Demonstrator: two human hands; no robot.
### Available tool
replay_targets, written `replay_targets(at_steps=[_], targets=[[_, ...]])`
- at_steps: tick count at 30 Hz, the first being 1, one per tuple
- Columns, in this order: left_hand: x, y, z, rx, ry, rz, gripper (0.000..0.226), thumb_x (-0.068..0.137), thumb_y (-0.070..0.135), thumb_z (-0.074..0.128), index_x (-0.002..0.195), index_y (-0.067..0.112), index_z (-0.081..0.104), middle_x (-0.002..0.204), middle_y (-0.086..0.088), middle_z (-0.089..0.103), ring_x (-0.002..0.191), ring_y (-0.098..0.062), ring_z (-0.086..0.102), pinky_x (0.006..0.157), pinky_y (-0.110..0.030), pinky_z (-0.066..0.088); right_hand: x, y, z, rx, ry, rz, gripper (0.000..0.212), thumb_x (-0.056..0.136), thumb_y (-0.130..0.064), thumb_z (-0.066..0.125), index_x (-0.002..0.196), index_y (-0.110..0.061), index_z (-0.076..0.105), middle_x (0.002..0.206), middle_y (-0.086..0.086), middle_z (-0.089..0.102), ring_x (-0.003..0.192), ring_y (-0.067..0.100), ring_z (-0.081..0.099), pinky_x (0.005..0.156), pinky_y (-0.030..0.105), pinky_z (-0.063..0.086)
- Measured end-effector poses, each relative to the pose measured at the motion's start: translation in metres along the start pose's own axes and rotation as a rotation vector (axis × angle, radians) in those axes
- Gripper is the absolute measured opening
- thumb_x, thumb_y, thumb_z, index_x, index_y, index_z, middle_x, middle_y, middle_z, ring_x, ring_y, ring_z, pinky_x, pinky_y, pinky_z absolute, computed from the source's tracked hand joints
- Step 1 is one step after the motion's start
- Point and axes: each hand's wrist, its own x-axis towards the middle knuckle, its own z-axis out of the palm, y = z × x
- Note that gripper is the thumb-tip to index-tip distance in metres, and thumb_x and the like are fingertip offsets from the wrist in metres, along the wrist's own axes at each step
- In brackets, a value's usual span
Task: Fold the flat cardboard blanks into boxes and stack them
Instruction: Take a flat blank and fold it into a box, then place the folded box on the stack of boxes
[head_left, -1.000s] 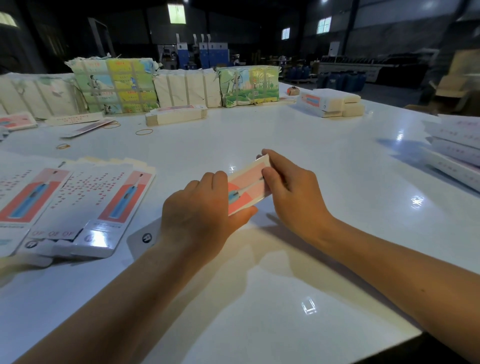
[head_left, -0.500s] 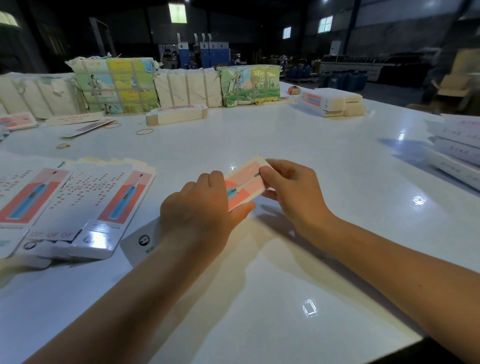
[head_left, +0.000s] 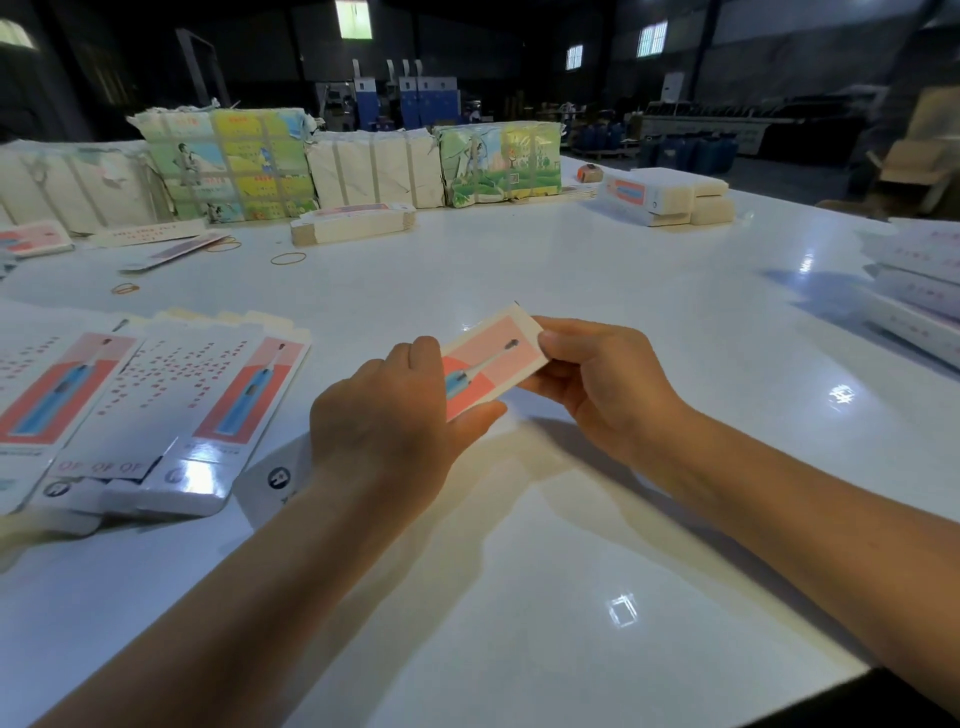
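A pink-and-white toothbrush box (head_left: 491, 361) is held between two hands just above the white bench (head_left: 545, 545): the left hand (head_left: 387, 421) grips its near end, fingers curled over the top and thumb beneath, while the right hand (head_left: 602, 379) pinches the far end. Flat blanks (head_left: 156, 410) lie fanned out left of the left hand; finished boxes (head_left: 919, 296) are stacked well right of the right hand.

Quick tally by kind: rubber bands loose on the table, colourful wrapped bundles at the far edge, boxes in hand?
Rubber bands: 3
Colourful bundles: 2
Box in hand: 1, held by left hand and right hand
Total: 6
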Motion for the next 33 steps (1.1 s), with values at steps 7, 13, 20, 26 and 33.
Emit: replay_targets(at_steps=[7, 13, 20, 26, 33], targets=[[0.000, 0.008, -0.004, -0.095, 0.002, -0.027, 0.070, 0.068, 0.066, 0.033, 0.101, 0.007, 0.055, 0.083, -0.010, 0.063, 0.064, -0.027, 0.058, 0.054, -0.028, 0.041, -0.012, 0.008, 0.004, -0.572, 0.119, -0.426, 0.037, 0.094, -0.004, 0.040, 0.095, -0.020, 0.074, 0.088, -0.001, 0.074, 0.084, 0.020, 0.067, 0.081, 0.045, 0.055], [0.001, 0.008, -0.002, -0.046, -0.022, -0.096, 0.074, 0.063, 0.069, 0.024, 0.111, 0.016, 0.046, 0.096, -0.002, 0.061, 0.069, -0.015, 0.048, 0.058, -0.024, 0.039, -0.019, 0.009, 0.011, -0.659, 0.069, -0.450, 0.030, 0.097, -0.009, 0.040, 0.101, -0.015, 0.069, 0.089, -0.002, 0.072, 0.079, 0.015, 0.065, 0.071, 0.033, 0.055], [0.004, 0.001, 0.000, -0.028, -0.040, -0.095, 0.074, 0.063, 0.076, 0.017, 0.107, 0.022, 0.044, 0.101, 0.002, 0.062, 0.076, -0.019, 0.059, 0.060, -0.027, 0.048, -0.008, 0.007, 0.006, -0.530, 0.203, -0.322, 0.007, 0.087, -0.016, 0.064, 0.092, -0.020, 0.067, 0.102, -0.001, 0.066, 0.092, 0.008, 0.060, 0.079, 0.015, 0.046], [0.004, 0.001, 0.001, 0.004, -0.063, -0.081, 0.070, 0.065, 0.075, 0.022, 0.105, 0.022, 0.043, 0.100, 0.003, 0.063, 0.072, -0.016, 0.057, 0.056, -0.024, 0.043, -0.006, 0.007, 0.003, -0.495, 0.214, -0.311, 0.022, 0.086, -0.009, 0.064, 0.069, -0.022, 0.060, 0.080, -0.002, 0.061, 0.069, 0.006, 0.055, 0.058, 0.019, 0.040], [0.016, -0.027, -0.005, -0.033, -0.293, -0.028, 0.054, 0.072, 0.070, 0.054, 0.103, 0.028, 0.043, 0.091, 0.008, 0.054, 0.074, -0.013, 0.056, 0.061, -0.029, 0.046, -0.011, 0.001, 0.004, -0.828, -0.130, -0.469, 0.049, 0.082, -0.004, 0.060, 0.130, -0.011, 0.051, 0.132, 0.004, 0.041, 0.112, 0.016, 0.048, 0.093, 0.021, 0.039]])
